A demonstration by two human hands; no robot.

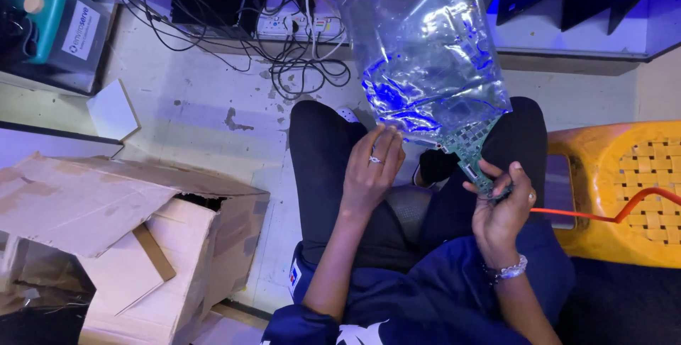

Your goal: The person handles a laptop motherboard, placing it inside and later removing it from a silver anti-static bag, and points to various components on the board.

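Head camera, looking down at a lap in dark trousers. Left hand [372,169], with a ring on one finger, curled shut on the bottom edge of a clear plastic bag [425,47]. Probably pinched there to keep the floppy bag's mouth steady. Bag held up high over the knees, shiny and crinkled, hanging in the air and resting on nothing.

Right hand [502,207], with a bracelet on the wrist, closed tight on the low end of a green circuit board [471,148]. Board tilted, top part inside the bag's mouth, bottom part sticking out above the right knee. Gripped by the edge and end only, likely to keep fingers off the tiny parts on its face.

Beside the left knee, down on the floor [198,104], an open cardboard box [177,246] with torn flaps. Near the right knee, a yellow woven stool [603,146] with an orange cable [610,212] lying across it. Past the knees, by the far wall, a messy tangle of black cables [301,61].
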